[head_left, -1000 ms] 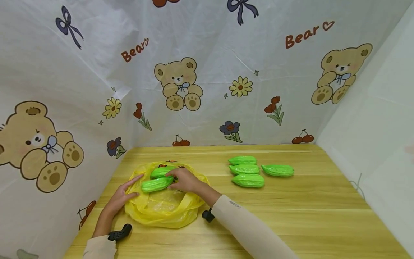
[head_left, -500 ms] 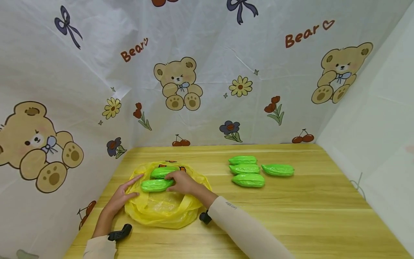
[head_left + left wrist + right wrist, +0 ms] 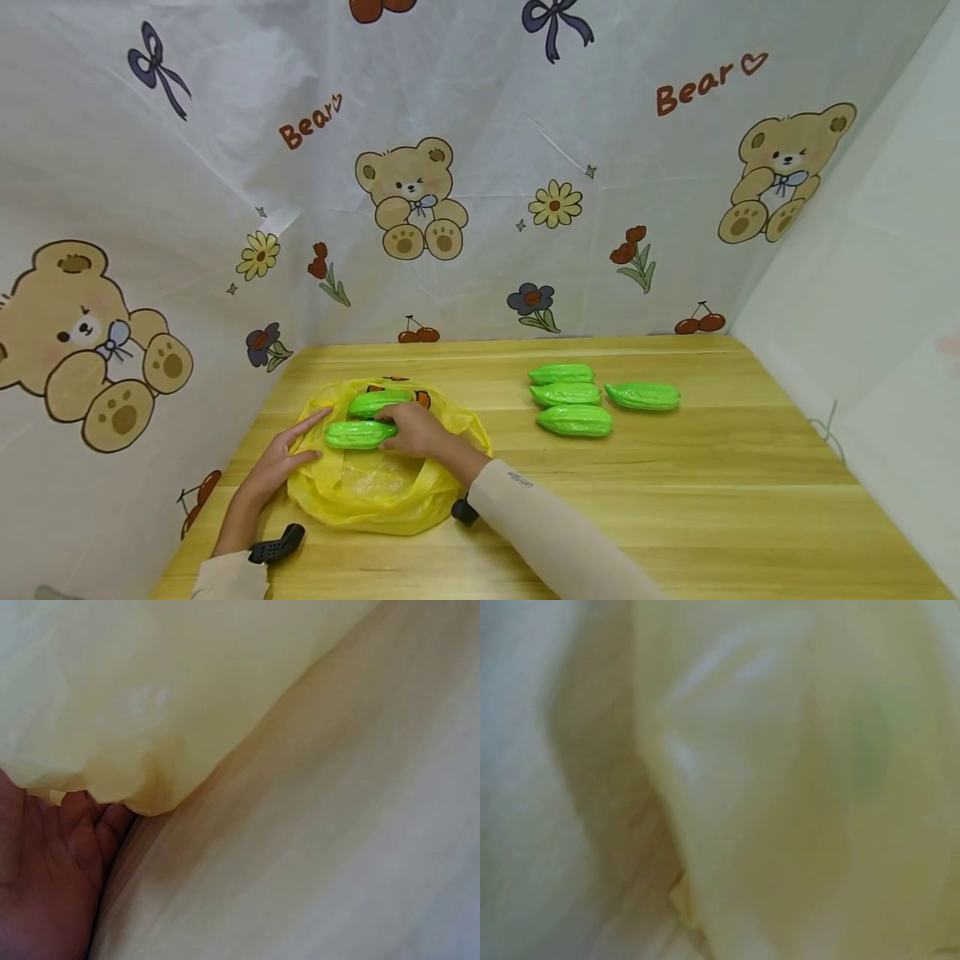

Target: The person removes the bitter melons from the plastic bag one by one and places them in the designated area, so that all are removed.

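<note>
In the head view a yellow plastic bag (image 3: 390, 508) lies spread with its mouth wide on the wooden table. Two green bitter melons are in it, the far bitter melon (image 3: 375, 404) and the near bitter melon (image 3: 358, 435). My right hand (image 3: 416, 432) grips the right end of the near one, its fingertips partly hidden. Along the bag's left rim rests my left hand (image 3: 277, 458), fingers extended and spread. The left wrist view shows the left hand (image 3: 56, 862) with its fingertips under the bag's edge (image 3: 161, 750). Bag film fills most of the right wrist view, blurred.
Right of the bag, three bitter melons (image 3: 565, 394) lie in a stack of rows, with a single bitter melon (image 3: 642, 396) beside them. A patterned white sheet (image 3: 487, 275) hangs behind the table (image 3: 675, 500). A white wall (image 3: 862, 333) stands at the right.
The near bitter melon has gone from tilted to level, its right end swinging toward me. My right hand has shifted slightly left and nearer with it. The left hand has stayed in place.
</note>
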Demonstrator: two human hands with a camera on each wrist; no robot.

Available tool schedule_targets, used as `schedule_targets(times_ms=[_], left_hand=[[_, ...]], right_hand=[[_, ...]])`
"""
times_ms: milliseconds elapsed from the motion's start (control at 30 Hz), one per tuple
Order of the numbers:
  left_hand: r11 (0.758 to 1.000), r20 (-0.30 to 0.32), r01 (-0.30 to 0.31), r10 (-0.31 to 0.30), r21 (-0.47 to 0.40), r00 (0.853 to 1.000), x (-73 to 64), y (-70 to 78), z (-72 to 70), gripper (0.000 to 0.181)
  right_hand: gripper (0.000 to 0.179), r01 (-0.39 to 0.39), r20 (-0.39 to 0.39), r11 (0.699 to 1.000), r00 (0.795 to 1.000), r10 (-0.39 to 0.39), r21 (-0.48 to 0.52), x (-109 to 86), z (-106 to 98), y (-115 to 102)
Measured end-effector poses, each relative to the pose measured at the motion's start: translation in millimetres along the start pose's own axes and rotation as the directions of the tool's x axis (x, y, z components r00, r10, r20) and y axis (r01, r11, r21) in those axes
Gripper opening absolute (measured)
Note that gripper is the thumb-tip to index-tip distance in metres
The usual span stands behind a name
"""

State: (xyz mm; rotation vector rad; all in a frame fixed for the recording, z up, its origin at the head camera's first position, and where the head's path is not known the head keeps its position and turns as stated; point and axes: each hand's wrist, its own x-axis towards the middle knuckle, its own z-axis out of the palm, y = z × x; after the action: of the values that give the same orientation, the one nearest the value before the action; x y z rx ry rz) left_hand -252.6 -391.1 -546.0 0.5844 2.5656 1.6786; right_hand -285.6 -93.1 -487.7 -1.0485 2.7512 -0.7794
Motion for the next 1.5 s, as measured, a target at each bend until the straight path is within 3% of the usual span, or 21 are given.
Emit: schedule_targets(times_ms=[367,767,1500], left_hand=[[1.000,0.005,-0.002,0.002,-0.005,1.000,0.9,0.2,0.0,0.064],[1.000,0.000,-0.007,0.007,-0.005,1.000,1.5,0.9,-1.1,0.064],[1.000,0.006,-0.007,0.007,0.009,1.000,0.4,-0.8,-0.1,0.064]], right_hand=[[0.047,-0.024,-0.005,1.000,1.000,0.024,-0.006,4.2,4,1],[0.044,-0.013,-0.004,0.999,1.000,0.013,0.035,2.6,-5,3],[0.041,0.013,-0.013,0.991,1.000,-0.011,0.134,-16.9,-25,8]])
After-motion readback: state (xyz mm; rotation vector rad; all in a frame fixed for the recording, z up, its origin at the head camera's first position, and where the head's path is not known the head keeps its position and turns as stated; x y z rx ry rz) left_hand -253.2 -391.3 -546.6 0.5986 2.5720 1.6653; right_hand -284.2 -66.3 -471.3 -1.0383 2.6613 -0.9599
